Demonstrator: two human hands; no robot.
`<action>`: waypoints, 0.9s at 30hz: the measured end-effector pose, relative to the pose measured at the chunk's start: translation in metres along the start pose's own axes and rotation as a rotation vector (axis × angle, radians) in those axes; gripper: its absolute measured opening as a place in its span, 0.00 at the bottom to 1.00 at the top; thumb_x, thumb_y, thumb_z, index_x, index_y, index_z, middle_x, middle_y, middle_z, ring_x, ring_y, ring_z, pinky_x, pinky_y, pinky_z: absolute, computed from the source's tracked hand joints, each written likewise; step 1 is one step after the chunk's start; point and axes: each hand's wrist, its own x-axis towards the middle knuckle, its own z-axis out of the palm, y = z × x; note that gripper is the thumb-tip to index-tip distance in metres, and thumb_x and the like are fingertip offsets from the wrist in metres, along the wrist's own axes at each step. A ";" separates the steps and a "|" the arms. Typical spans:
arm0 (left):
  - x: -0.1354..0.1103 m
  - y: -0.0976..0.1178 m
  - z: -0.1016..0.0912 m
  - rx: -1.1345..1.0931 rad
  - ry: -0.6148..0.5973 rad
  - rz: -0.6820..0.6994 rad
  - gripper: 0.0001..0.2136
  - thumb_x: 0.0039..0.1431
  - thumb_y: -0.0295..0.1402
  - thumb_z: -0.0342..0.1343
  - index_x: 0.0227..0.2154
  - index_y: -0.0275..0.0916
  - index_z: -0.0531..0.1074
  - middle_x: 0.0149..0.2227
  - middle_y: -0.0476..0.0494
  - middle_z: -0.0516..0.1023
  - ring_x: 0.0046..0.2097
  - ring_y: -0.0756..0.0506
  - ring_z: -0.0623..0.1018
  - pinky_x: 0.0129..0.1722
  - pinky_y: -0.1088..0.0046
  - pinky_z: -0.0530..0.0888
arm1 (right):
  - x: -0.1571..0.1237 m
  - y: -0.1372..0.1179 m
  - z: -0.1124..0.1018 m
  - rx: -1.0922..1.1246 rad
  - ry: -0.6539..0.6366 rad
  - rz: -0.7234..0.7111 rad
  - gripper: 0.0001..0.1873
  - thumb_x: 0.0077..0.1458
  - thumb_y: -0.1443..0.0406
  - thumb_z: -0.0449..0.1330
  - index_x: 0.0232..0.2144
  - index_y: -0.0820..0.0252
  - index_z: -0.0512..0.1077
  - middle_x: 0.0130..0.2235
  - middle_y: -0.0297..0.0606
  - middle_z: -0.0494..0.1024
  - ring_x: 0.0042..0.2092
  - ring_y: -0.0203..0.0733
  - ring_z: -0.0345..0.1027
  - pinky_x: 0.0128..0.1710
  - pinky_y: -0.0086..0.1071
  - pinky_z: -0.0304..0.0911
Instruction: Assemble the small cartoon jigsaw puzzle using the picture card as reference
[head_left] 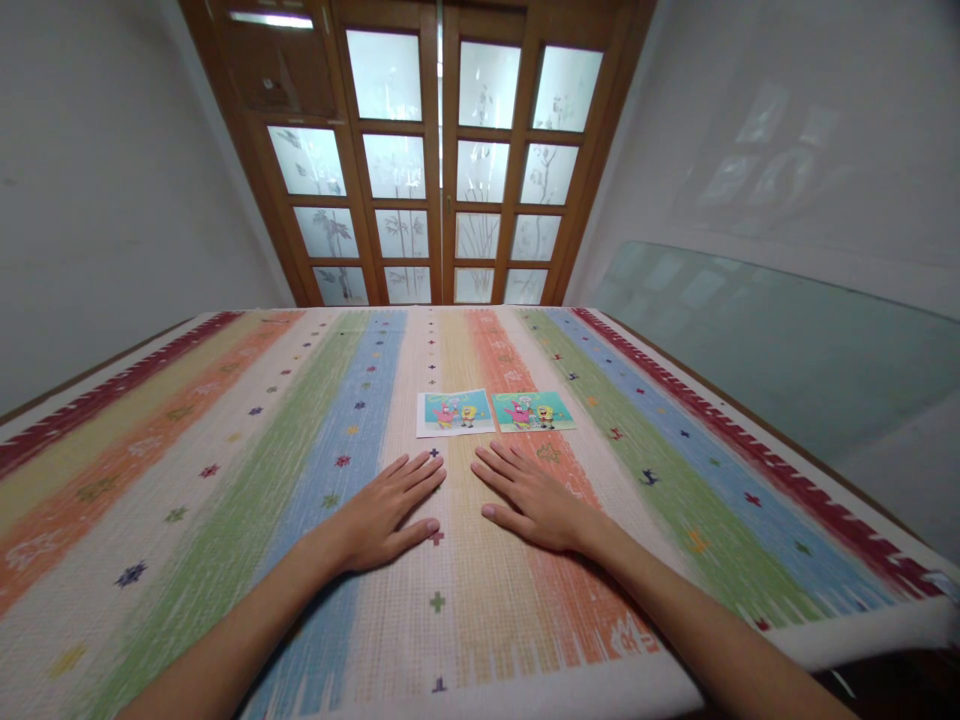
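My left hand (pixel 382 510) lies flat on the striped cloth, palm down, fingers spread and holding nothing. To its right my right hand (pixel 536 500) rests the same way, fingers apart. Just beyond the fingertips two cartoon picture cards lie side by side, apart from both hands. The left card (pixel 455 412) has a white border and shows a pink starfish and a yellow sponge figure. A very similar scene is on the right card (pixel 532 411), which shows hardly any white border and sits close against the left one.
A tablecloth (pixel 300 480) with coloured stripes and small motifs covers the table. Beyond the far edge stand wooden doors (pixel 442 160) with frosted panes. A glass sheet (pixel 750 330) leans by the right wall, and a plain wall (pixel 97 180) rises on the left.
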 end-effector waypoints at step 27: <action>0.000 -0.001 0.002 0.015 0.002 0.002 0.32 0.74 0.51 0.44 0.74 0.46 0.44 0.74 0.41 0.49 0.75 0.37 0.50 0.73 0.49 0.50 | 0.000 0.003 0.003 -0.007 0.032 -0.022 0.34 0.72 0.49 0.48 0.73 0.56 0.54 0.74 0.45 0.51 0.75 0.54 0.38 0.73 0.57 0.41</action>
